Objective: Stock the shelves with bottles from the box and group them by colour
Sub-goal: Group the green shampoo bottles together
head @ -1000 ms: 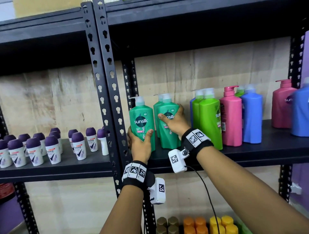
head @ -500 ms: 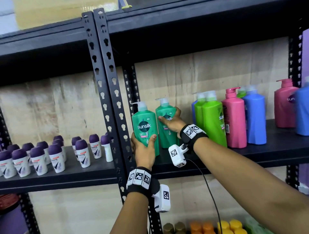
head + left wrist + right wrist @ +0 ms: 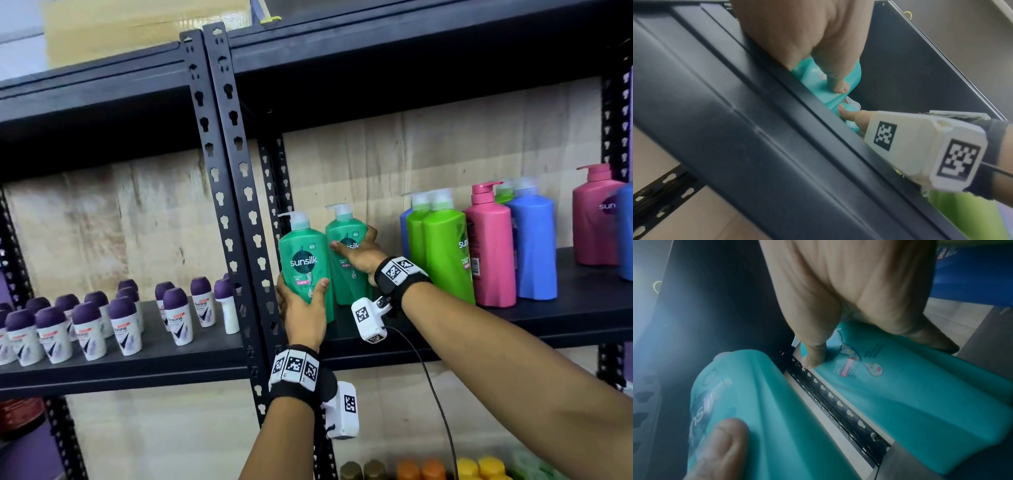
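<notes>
Two teal-green pump bottles stand upright at the left end of the black shelf (image 3: 513,329). My left hand (image 3: 301,308) grips the lower part of the front teal bottle (image 3: 303,260), thumb across its label. A little farther back and to the right, my right hand (image 3: 359,253) wraps around the second teal bottle (image 3: 346,236). In the right wrist view the thumb and fingers of that hand clasp the second teal bottle (image 3: 900,394), with the front teal bottle (image 3: 748,402) beside it. In the left wrist view only a sliver of the front teal bottle (image 3: 818,84) shows over the shelf edge.
Right of the teal pair stand two lime green bottles (image 3: 445,253), a pink bottle (image 3: 489,253), a blue bottle (image 3: 534,246) and another pink bottle (image 3: 596,219). Black uprights (image 3: 233,192) divide off several purple-capped roll-ons (image 3: 130,318). Orange and yellow caps (image 3: 445,469) show below.
Both hands stay on the teal bottles. The right-hand bottle has gone deeper onto the shelf; the left-hand bottle has settled nearer the front. The third teal bottle behind is no longer visible.
</notes>
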`<action>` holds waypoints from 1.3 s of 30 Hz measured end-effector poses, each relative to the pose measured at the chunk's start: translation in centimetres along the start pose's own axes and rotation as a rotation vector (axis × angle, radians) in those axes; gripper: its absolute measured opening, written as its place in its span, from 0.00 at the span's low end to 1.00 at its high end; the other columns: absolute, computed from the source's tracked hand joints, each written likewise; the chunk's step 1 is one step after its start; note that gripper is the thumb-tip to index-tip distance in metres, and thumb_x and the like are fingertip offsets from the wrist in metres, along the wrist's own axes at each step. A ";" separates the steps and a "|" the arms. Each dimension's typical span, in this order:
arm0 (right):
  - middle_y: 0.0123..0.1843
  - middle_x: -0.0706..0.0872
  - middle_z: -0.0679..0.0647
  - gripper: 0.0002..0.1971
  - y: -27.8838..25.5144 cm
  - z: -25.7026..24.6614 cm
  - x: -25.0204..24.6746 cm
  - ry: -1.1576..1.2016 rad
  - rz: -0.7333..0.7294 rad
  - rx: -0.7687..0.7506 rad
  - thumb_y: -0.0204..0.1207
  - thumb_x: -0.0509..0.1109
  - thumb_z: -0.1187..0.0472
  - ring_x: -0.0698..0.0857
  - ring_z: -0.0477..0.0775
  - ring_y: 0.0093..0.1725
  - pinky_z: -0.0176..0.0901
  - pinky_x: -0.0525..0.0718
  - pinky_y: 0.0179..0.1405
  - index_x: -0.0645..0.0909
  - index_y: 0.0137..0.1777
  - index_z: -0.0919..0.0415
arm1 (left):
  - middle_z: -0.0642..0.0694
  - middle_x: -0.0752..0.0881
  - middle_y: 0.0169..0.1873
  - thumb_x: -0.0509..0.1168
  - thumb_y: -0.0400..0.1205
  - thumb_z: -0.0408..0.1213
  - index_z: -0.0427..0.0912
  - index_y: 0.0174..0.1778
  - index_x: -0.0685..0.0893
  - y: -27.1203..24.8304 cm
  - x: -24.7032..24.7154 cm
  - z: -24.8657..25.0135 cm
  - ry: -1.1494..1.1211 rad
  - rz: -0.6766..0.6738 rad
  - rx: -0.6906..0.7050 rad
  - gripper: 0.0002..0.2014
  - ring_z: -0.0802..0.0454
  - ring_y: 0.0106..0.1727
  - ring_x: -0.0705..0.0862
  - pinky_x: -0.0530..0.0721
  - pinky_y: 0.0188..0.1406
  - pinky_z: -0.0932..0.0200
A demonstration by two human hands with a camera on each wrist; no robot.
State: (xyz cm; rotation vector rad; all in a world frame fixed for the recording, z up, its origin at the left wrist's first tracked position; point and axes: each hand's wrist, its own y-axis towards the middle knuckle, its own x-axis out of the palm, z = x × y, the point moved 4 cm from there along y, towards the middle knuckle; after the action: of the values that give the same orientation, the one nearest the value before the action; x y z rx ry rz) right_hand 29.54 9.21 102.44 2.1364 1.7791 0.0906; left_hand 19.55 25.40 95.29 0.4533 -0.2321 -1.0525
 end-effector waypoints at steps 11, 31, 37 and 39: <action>0.74 0.75 0.60 0.49 -1.4 -0.5 -1.1 -0.018 0.040 0.022 0.65 0.83 0.38 0.80 0.62 0.70 0.61 0.82 0.70 0.56 0.78 0.49 | 0.43 0.79 0.72 0.71 0.81 0.56 0.51 0.83 0.56 -0.4 -0.2 0.4 0.064 -0.009 0.012 0.40 0.38 0.70 0.80 0.80 0.70 0.38; 0.84 0.68 0.52 0.37 -9.2 4.1 -1.8 -0.062 -0.079 -0.179 0.82 0.68 0.39 0.72 0.51 0.79 0.40 0.69 0.75 0.61 0.87 0.51 | 0.46 0.68 0.84 0.67 0.68 0.62 0.62 0.84 0.37 -1.1 2.7 0.6 0.439 -0.519 0.084 0.55 0.40 0.83 0.69 0.58 0.83 0.28; 0.72 0.83 0.54 0.36 -9.8 4.2 -2.0 -0.004 -0.104 -0.164 0.82 0.73 0.52 0.84 0.52 0.67 0.52 0.82 0.71 0.57 0.83 0.56 | 0.48 0.60 0.88 0.56 0.69 0.72 0.57 0.88 0.44 -1.4 3.5 0.0 0.721 -0.587 0.099 0.53 0.40 0.89 0.53 0.47 0.84 0.27; 0.71 0.84 0.54 0.36 -9.8 4.3 -2.2 -0.028 -0.113 -0.165 0.82 0.72 0.51 0.85 0.53 0.67 0.53 0.82 0.70 0.56 0.83 0.56 | 0.46 0.59 0.88 0.56 0.71 0.72 0.55 0.88 0.45 -1.5 3.5 -0.1 0.756 -0.588 0.099 0.52 0.40 0.90 0.51 0.47 0.85 0.28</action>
State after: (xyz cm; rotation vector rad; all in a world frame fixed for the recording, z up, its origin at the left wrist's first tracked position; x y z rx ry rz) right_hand 21.07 7.50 95.82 1.9102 1.8059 0.1709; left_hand 20.14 21.73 94.44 1.0105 0.5567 -1.3598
